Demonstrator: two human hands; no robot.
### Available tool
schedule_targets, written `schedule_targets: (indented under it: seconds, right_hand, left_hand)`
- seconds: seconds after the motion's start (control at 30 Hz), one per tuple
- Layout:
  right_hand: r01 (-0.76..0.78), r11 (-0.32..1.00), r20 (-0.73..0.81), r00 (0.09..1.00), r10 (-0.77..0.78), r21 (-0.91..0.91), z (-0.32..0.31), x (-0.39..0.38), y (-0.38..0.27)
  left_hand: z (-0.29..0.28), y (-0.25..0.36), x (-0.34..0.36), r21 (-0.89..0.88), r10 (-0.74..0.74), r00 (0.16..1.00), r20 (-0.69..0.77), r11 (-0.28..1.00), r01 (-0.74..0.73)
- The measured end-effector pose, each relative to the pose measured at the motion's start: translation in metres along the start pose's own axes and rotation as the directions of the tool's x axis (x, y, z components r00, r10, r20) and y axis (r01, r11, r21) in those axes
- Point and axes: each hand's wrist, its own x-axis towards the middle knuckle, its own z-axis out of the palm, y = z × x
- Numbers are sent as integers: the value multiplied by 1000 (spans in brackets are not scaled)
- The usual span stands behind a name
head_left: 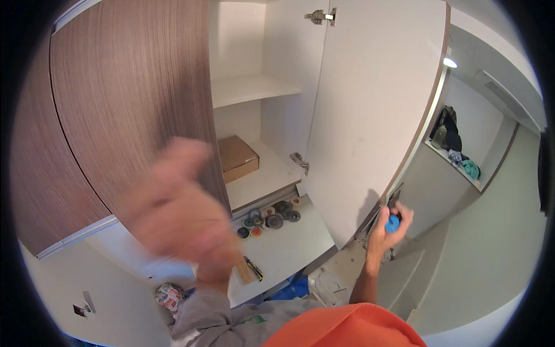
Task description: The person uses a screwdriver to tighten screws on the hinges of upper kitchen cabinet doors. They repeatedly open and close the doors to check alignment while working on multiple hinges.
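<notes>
My right hand is closed around a hand tool with a blue handle end. A dark flat part of the tool shows above my fingers, by the edge of the open white cabinet door; its exact kind cannot be made out. Raised in front of the closed wood-grain door, my left hand is smeared by motion. Its fingers are too blurred to read, and no object shows in it. Metal hinges join the white door to the cabinet.
Inside the cabinet a brown cardboard box rests on the bottom shelf. Several tape rolls sit on the white surface below, with a yellow-and-black cutter nearer me. Bags and cloths fill a niche at right.
</notes>
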Motion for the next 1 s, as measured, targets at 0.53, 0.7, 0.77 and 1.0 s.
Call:
schedule_targets:
  seconds: [0.53, 0.7, 0.77, 1.0]
  right_hand:
    - [-156, 832, 402, 912, -86, 532, 59, 0, -38]
    - [278, 954, -79, 959, -270, 113, 43, 43, -23]
    - [212, 976, 59, 976, -209, -52, 43, 54, -12]
    - [-203, 974, 300, 940, 163, 105, 53, 47, 16]
  left_hand:
    - [94, 34, -144, -264, -265, 291, 919, 135, 955]
    - [124, -67, -93, 1, -721, 461, 518, 539, 842]
    - [156, -139, -63, 124, -655, 650, 385, 734, 667]
    - [254, -311, -8, 203, -551, 719, 423, 831, 517]
